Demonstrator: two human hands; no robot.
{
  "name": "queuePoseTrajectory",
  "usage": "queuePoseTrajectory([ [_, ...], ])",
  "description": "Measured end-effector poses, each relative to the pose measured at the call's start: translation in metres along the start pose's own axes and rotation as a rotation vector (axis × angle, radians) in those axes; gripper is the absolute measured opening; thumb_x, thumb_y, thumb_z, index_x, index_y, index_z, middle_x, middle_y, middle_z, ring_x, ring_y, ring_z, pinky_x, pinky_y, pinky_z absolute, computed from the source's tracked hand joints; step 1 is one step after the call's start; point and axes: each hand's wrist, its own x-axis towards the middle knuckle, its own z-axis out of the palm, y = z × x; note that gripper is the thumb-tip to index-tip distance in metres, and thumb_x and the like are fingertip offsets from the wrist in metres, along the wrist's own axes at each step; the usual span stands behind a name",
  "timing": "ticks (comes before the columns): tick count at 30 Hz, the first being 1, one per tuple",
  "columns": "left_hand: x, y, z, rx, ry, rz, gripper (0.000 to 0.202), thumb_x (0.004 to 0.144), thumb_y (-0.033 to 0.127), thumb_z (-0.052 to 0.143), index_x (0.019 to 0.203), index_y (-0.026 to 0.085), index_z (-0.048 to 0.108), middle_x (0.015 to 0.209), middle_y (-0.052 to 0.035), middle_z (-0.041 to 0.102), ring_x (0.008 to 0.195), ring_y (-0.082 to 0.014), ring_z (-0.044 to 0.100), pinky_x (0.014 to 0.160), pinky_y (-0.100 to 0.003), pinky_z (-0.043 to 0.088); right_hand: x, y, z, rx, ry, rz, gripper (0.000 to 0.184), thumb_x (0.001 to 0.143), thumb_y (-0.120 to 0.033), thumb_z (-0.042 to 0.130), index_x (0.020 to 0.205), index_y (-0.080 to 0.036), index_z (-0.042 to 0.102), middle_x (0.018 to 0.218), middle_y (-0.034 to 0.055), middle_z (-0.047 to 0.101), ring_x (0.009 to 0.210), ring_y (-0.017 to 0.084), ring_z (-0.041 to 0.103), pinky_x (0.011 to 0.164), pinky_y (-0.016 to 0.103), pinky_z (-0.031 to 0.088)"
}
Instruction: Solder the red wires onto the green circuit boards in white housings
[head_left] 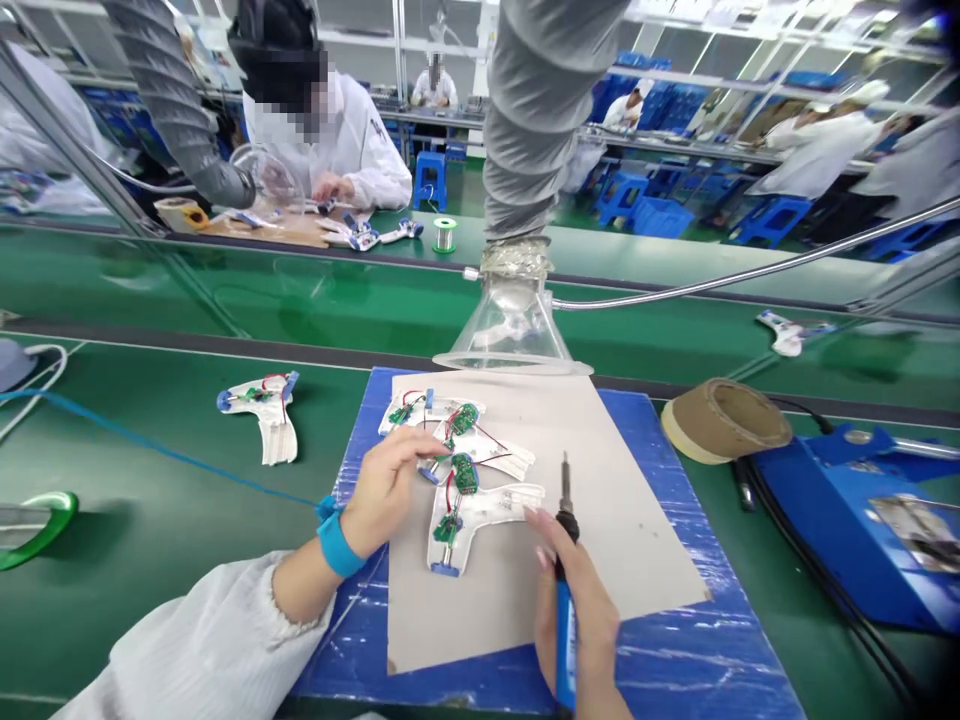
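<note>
My left hand [386,490], with a blue wrist strap, rests on the grey card [600,500] and its fingers press on a clear plastic gun-shaped shell [480,515] with a small green circuit board [465,472] and red wires. Two more such shells [450,420] lie just behind it. My right hand [577,610] is closed round a blue-handled soldering iron [565,560], its tip pointing up beside the nearest shell, not touching it.
A blue pad [675,640] lies under the card. A clear fume funnel [514,330] on a grey hose hangs behind. Another shell [266,410] lies left, a tape roll [724,420] and blue soldering stand [847,510] right. A person works across the belt.
</note>
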Motion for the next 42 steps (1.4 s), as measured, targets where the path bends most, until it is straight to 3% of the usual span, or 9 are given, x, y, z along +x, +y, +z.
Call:
queuePoseTrajectory([
  [4,0.021,0.011,0.023,0.179,-0.223,0.058,0.030,0.091,0.021,0.049,0.112,0.013,0.068,0.110,-0.0137,0.072,0.105,-0.0246,0.065,0.095,-0.038,0.049,-0.004,0.004,0.009,0.032,-0.052,0.043,0.034,0.099,-0.030,0.038,0.127,-0.027,0.057,0.126,0.0014,0.061,0.117,0.016,0.060,0.097,0.026,0.048],
  [8,0.035,0.020,0.035,0.299,-0.424,0.007,0.012,0.083,0.019,0.063,0.083,0.018,0.076,0.085,-0.0065,0.076,0.087,-0.0221,0.067,0.091,-0.036,0.048,-0.010,0.016,0.011,0.029,-0.150,0.016,0.046,0.097,-0.019,0.032,0.139,-0.032,0.045,0.135,0.0013,0.055,0.127,0.015,0.052,0.100,0.027,0.048],
  [12,0.041,0.035,0.017,0.320,-0.474,0.007,0.009,0.075,0.013,0.064,0.068,0.017,0.068,0.065,-0.0016,0.070,0.062,-0.0156,0.064,0.065,-0.025,0.047,-0.011,0.032,0.012,-0.137,-0.280,-0.177,0.067,0.089,-0.006,0.040,0.148,-0.034,0.028,0.141,0.0027,0.051,0.130,0.015,0.050,0.100,0.024,0.049],
  [17,0.035,0.059,-0.009,0.555,-0.628,0.057,0.013,0.074,0.010,0.057,0.064,0.019,0.059,0.057,0.0005,0.063,0.055,-0.0158,0.057,0.056,-0.024,0.036,-0.016,0.038,0.030,-0.286,-0.130,-0.198,0.076,0.086,-0.001,0.038,0.151,-0.036,0.018,0.135,0.0065,0.056,0.123,0.024,0.057,0.093,0.035,0.056],
  [21,0.032,0.062,0.004,0.573,-0.586,-0.052,0.013,0.073,0.011,0.059,0.062,0.019,0.059,0.057,-0.0006,0.062,0.056,-0.0173,0.057,0.055,-0.025,0.035,-0.020,0.035,0.035,-0.242,-0.109,-0.161,0.075,0.085,0.000,0.035,0.149,-0.038,0.025,0.132,0.0045,0.059,0.118,0.027,0.060,0.090,0.040,0.058],
  [25,0.029,0.049,0.031,0.277,-0.443,-0.277,0.015,0.076,0.016,0.059,0.061,0.017,0.061,0.055,-0.0002,0.062,0.053,-0.0147,0.056,0.052,-0.022,0.038,-0.016,0.027,0.028,-0.121,-0.055,-0.062,0.047,0.091,-0.016,0.045,0.135,-0.033,0.051,0.131,0.0042,0.059,0.118,0.027,0.060,0.093,0.043,0.057],
  [27,0.024,0.042,0.041,0.136,-0.381,-0.351,0.015,0.076,0.021,0.062,0.064,0.015,0.066,0.057,-0.0020,0.065,0.054,-0.0144,0.056,0.051,-0.022,0.039,-0.011,0.023,0.026,0.004,-0.011,-0.028,0.038,0.094,-0.020,0.043,0.129,-0.029,0.055,0.130,0.0040,0.060,0.118,0.023,0.060,0.093,0.039,0.056],
  [32,0.013,0.040,0.045,0.033,-0.292,-0.232,0.019,0.080,0.023,0.062,0.084,0.016,0.079,0.070,-0.0060,0.071,0.064,-0.0152,0.058,0.061,-0.024,0.044,-0.001,0.021,0.033,0.228,0.005,-0.131,0.036,0.092,-0.019,0.042,0.125,-0.026,0.053,0.131,0.0074,0.059,0.125,0.023,0.055,0.102,0.041,0.050],
  [42,0.009,0.037,0.045,-0.027,-0.266,-0.211,0.016,0.079,0.022,0.065,0.069,0.017,0.076,0.060,-0.0033,0.065,0.060,-0.0144,0.055,0.060,-0.025,0.044,0.000,0.001,0.019,0.330,-0.054,-0.143,0.031,0.095,-0.023,0.042,0.126,-0.024,0.047,0.139,0.0113,0.052,0.130,0.023,0.050,0.103,0.046,0.049],
])
